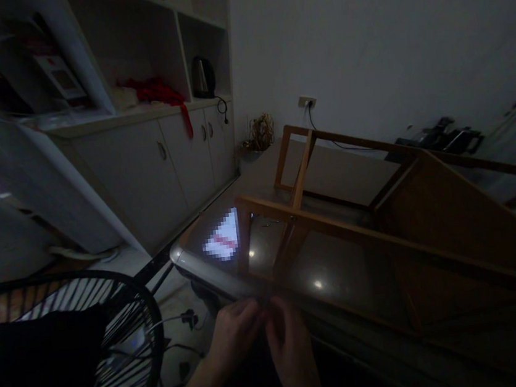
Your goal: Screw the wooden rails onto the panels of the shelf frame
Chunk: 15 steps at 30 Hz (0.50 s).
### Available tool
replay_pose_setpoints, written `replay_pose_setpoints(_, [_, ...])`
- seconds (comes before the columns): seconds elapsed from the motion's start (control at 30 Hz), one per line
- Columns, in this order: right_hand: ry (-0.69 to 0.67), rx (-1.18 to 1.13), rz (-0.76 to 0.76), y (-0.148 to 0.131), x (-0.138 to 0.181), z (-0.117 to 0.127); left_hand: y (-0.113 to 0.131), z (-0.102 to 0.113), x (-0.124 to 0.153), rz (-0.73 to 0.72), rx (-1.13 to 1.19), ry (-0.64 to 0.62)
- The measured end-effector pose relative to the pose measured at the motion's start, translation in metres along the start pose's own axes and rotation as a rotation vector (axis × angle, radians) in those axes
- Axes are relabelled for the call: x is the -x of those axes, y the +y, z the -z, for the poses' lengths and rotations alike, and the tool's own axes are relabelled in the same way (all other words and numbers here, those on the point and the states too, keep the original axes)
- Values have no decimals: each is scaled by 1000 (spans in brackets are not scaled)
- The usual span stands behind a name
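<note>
The wooden frame [336, 228] lies on its side across the glossy table [327, 275], its near end out at the table's front edge. Both hands meet right there: left hand [235, 339] and right hand [291, 345], fingertips bunched against each other at the frame's lowest rail. It's too dark to tell whether they pinch anything. To the left sits a black wire chair [126, 308]. Beyond, a kettle [202, 77] and red cloth [157, 92] rest on the cabinet counter [137, 117].
</note>
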State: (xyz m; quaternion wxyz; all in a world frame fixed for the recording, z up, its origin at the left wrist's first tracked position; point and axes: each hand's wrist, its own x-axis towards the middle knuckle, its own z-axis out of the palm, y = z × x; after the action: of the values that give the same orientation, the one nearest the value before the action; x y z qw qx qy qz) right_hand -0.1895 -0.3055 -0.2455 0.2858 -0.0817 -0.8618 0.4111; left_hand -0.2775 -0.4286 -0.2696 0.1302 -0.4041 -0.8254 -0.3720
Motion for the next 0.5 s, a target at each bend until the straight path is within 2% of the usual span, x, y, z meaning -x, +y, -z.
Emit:
replay_pose_setpoints(0.1, [-103, -39, 122, -3, -5, 7, -3, 0, -1, -5, 84, -17])
replay_pose_setpoints(0.2, [-175, -102, 111, -8, -11, 12, -3, 1, -1, -24, 108, 18])
replay_pose_setpoints(0.33, [-205, -247, 0, -12, -9, 14, -3, 5, -3, -133, 62, 112])
replay_pose_setpoints(0.5, [-167, -416, -256, -15, -3, 8, -3, 10, -9, -284, 1, 223])
